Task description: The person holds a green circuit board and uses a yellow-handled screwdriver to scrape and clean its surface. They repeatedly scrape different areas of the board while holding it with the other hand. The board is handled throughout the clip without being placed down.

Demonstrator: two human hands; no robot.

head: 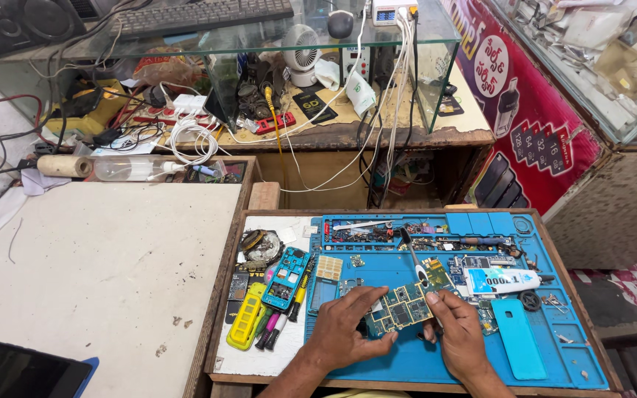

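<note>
Circuit board (pixel 401 308) lies bare on the blue mat (pixel 436 354), out of any casing. Left hand (pixel 346 328) presses it flat, gripping nothing. Right hand (pixel 455 332) pinches a brush (pixel 414 259) over the board. Judged mid-work; glue tube (pixel 501 280) capped, loose parts unassembled.
</note>
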